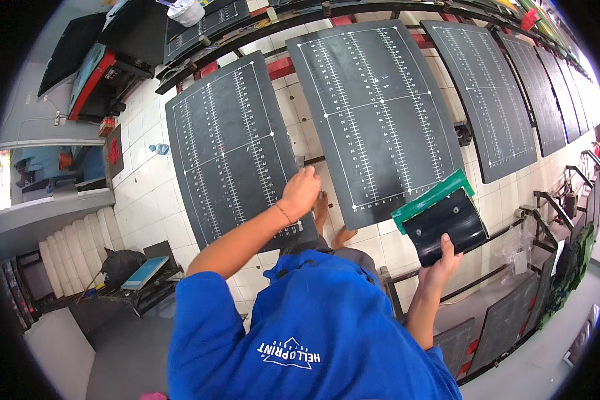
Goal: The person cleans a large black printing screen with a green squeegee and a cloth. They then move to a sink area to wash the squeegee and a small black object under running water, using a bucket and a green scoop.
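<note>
Across a white-tiled floor (pixel 140 143), the right hand (pixel 441 264) grips a green-edged curved black sheet (pixel 448 225) at four o'clock, seemingly a holding step next needing steadiness; whether the left hand (pixel 301 190) pinches anything, I cannot tell.

Glossy black piece (pixel 433 230), plastic-looking, matt grey boards (pixel 370 117), blue cloth shirt (pixel 340 307), smooth tiles (pixel 143 170)

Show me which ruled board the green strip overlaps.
The second board from the left in the front row: seen from here, the green strip above the right hand crosses its near right corner and no other board.
</note>
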The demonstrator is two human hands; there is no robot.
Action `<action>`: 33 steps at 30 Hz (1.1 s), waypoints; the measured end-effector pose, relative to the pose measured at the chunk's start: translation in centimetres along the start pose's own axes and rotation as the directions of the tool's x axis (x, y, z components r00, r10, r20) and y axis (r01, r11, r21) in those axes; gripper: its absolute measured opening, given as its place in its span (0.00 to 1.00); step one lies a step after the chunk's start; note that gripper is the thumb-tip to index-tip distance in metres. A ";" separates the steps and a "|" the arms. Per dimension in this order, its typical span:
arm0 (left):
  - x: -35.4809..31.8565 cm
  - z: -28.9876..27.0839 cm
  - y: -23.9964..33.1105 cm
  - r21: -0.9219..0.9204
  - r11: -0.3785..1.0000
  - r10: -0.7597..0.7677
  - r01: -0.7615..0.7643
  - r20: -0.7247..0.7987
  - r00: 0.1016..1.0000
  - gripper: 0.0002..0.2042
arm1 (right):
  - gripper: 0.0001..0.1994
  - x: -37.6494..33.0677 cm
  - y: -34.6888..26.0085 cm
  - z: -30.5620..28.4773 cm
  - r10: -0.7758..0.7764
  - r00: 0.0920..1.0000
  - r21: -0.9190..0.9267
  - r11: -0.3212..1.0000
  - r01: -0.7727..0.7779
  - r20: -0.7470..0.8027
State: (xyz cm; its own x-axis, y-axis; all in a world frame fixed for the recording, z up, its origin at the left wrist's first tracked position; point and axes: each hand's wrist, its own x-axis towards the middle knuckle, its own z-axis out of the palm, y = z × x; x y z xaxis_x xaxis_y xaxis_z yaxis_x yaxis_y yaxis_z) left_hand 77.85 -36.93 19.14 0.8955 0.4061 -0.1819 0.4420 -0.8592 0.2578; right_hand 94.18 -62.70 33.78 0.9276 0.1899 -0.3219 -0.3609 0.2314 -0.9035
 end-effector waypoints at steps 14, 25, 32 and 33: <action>0.5 -1.8 0.9 0.036 0.946 0.286 -0.322 0.374 0.882 0.08 | 0.22 1.7 1.4 0.6 0.031 0.999 -0.003 1.000 -0.031 -0.011; 14.4 -5.9 -11.7 0.452 0.889 -0.017 -0.073 0.193 0.981 0.06 | 0.20 1.2 2.4 -2.3 0.018 0.996 -0.010 1.000 -0.019 -0.084; 17.0 -5.4 -14.1 0.439 0.898 -0.052 0.016 0.072 0.996 0.05 | 0.21 0.5 2.1 -4.2 0.019 0.992 -0.008 1.000 -0.020 -0.122; 15.8 -4.8 -13.2 0.397 0.918 -0.063 0.012 0.115 0.991 0.05 | 0.21 0.5 2.4 -4.7 0.023 0.995 -0.012 1.000 -0.024 -0.101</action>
State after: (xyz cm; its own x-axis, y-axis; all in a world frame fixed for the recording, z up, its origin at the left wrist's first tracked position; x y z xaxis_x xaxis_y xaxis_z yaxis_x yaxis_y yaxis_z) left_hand 86.42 -17.64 17.39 0.8540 0.4208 -0.3060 0.3958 -0.9072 -0.1427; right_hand 94.24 -66.53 30.14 0.9241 0.0979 -0.3694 -0.3821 0.2155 -0.8986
